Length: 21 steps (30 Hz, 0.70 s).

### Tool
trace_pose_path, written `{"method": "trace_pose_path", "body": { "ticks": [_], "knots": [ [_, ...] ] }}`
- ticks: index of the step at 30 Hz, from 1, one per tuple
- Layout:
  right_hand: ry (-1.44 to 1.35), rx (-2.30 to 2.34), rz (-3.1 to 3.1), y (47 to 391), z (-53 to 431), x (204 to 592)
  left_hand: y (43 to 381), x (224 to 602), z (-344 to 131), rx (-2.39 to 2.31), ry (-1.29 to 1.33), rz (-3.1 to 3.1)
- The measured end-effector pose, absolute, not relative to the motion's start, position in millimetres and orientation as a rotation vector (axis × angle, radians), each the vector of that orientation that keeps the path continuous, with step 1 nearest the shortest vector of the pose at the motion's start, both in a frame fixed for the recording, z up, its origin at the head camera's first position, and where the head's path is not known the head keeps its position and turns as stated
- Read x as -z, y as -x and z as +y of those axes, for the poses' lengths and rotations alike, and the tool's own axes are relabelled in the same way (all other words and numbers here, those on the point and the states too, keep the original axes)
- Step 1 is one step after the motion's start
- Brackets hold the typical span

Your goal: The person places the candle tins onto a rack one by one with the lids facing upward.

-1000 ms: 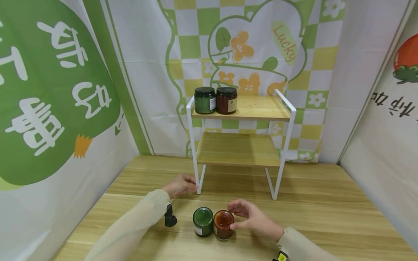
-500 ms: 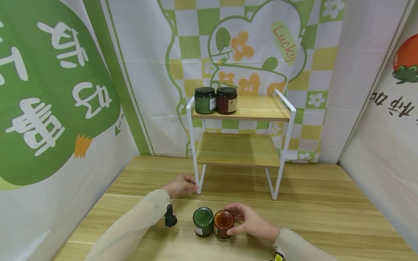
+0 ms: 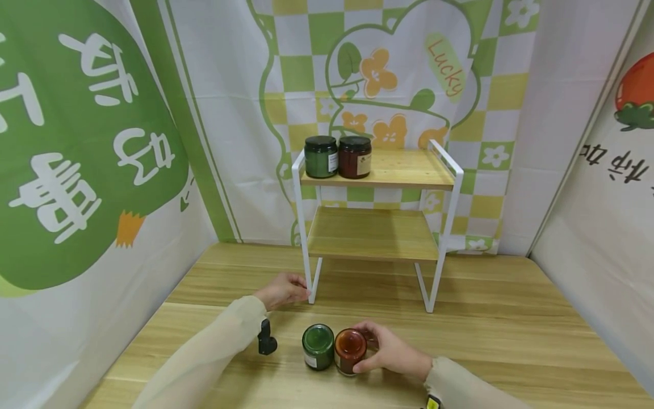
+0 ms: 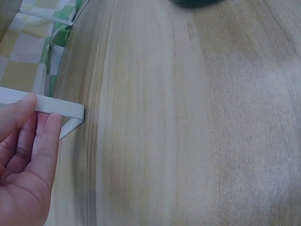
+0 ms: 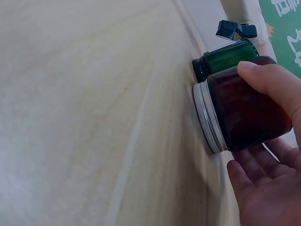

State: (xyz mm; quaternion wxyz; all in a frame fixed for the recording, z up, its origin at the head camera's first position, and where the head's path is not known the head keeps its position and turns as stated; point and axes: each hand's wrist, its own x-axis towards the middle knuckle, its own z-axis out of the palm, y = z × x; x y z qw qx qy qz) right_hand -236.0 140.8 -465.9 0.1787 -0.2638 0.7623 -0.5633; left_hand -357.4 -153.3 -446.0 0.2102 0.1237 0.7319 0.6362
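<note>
My left hand (image 3: 283,291) pinches the lower front leg (image 4: 70,109) of a white-framed wooden two-tier rack (image 3: 373,260) between thumb and fingers. The right hand (image 3: 392,349) holds an amber-brown glass jar (image 3: 350,346) from its right side, thumb on the near wall and fingers round the far side. That jar stands upside down, its silver screw lid (image 5: 210,117) against the table in the right wrist view. Close on its left is a green glass jar (image 3: 318,347), also bottom up, with a pale label low on its front.
On the rack's top tier, at the left, stand a green jar (image 3: 321,157) and a dark red jar (image 3: 355,158), both upright with black lids. The wooden table (image 3: 490,341) reaches to printed cloth walls on three sides.
The right hand has moved slightly left and closed round the amber jar, its thumb now against the near wall. The left hand, rack and other jars stay put.
</note>
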Motion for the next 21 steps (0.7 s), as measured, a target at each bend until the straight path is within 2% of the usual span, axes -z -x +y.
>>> {"method": "trace_pose_path", "body": {
  "ticks": [21],
  "knots": [
    [0.697,1.512,2.218,236.1,137.2,465.6,360.1,448.6,-153.7,-1.766,-0.344,2.040]
  ]
}}
